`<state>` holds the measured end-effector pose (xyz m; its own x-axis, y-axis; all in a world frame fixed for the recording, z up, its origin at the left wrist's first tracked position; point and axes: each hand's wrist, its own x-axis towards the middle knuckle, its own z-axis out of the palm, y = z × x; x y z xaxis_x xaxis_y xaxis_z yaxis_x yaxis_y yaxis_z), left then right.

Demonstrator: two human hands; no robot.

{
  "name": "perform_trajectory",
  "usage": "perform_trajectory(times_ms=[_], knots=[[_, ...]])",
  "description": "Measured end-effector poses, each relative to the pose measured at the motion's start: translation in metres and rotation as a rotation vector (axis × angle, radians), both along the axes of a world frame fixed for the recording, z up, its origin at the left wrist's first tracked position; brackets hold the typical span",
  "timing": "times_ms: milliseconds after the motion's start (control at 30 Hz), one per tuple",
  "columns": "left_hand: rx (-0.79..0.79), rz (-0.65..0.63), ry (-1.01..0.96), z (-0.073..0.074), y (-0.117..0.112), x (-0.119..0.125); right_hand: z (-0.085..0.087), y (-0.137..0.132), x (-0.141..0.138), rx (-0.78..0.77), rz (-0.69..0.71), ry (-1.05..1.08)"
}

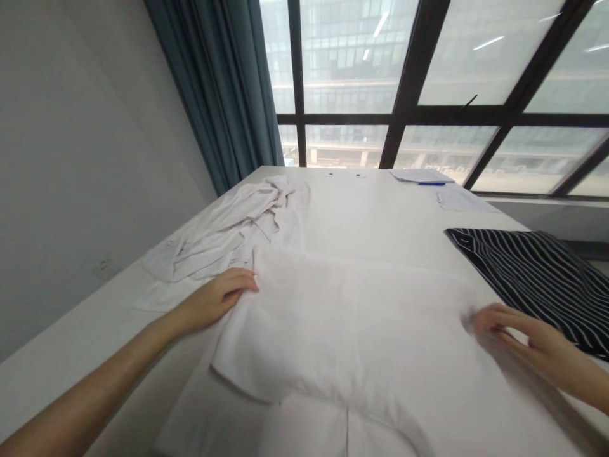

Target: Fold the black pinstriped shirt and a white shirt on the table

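A white garment that looks like a shirt [352,317] lies spread before me, with a wide part folded over across its middle. The curved edge of the fold runs toward me, and a straight seam or slit shows below it. At the fold's upper left corner my left hand [221,297] is closed on the cloth, fingers together and thumb partly hidden. My right hand [523,330] pinches the right edge of the same shirt; its fingertips are blurred by motion. The near end of the shirt runs out of view.
A crumpled white garment [233,222] lies at the back left of the white table [361,216]. To the right is a black striped cloth [537,273]. Papers [419,175] and a blue pen [431,184] lie at the far edge, before the windows. A blue curtain [223,82] hangs behind.
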<state>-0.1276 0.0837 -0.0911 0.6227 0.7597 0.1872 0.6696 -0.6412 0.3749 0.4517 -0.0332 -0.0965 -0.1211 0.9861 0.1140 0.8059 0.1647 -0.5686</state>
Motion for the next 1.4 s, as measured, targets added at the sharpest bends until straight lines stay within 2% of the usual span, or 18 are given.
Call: perform_trajectory(times_ms=[133, 233, 300, 433, 567, 700, 800, 867, 967, 1067, 1100, 1200, 1267, 1333, 1400], knots=[[0.102, 0.148, -0.06, 0.002, 0.037, 0.006, -0.011, 0.024, 0.01, 0.046, -0.318, 0.154], [0.148, 0.301, -0.109, 0.001, 0.07, 0.012, -0.017, 0.042, 0.008, -0.009, -0.438, 0.257], [0.142, 0.327, -0.097, 0.0, 0.087, 0.016, -0.017, 0.051, 0.006, -0.046, -0.487, 0.327], [0.101, 0.33, -0.046, 0.004, 0.099, 0.024, -0.011, 0.061, 0.002, -0.04, -0.482, 0.417], [0.115, 0.519, -0.081, 0.013, 0.103, 0.029, -0.003, 0.075, 0.0, 0.113, -0.409, 0.451], [0.217, 0.698, -0.183, 0.027, 0.125, 0.038, 0.003, 0.11, 0.003, 0.279, -0.432, 0.441], [0.203, 0.676, -0.147, 0.035, 0.14, 0.045, 0.003, 0.137, 0.007, 0.287, -0.473, 0.318], [0.177, 0.641, -0.104, 0.036, 0.141, 0.049, 0.001, 0.146, 0.005, 0.251, -0.479, 0.218], [0.274, 0.585, -0.04, 0.029, 0.122, 0.056, -0.003, 0.133, -0.007, 0.241, -0.419, 0.115], [0.309, 0.446, -0.031, 0.014, 0.079, 0.07, -0.001, 0.092, -0.035, 0.251, -0.214, 0.005], [0.271, 0.381, -0.047, 0.01, 0.06, 0.075, 0.001, 0.074, -0.047, 0.241, -0.131, -0.03], [0.108, 0.063, -0.006, -0.001, 0.001, 0.091, 0.01, 0.021, -0.083, 0.113, 0.151, -0.134], [0.056, -0.079, 0.062, -0.006, -0.032, 0.097, 0.012, -0.004, -0.098, 0.053, 0.293, -0.213], [0.037, -0.128, 0.1, -0.01, -0.053, 0.098, 0.009, -0.018, -0.101, 0.053, 0.337, -0.266], [0.044, -0.116, 0.111, -0.013, -0.06, 0.093, 0.002, -0.02, -0.089, 0.085, 0.296, -0.281]])
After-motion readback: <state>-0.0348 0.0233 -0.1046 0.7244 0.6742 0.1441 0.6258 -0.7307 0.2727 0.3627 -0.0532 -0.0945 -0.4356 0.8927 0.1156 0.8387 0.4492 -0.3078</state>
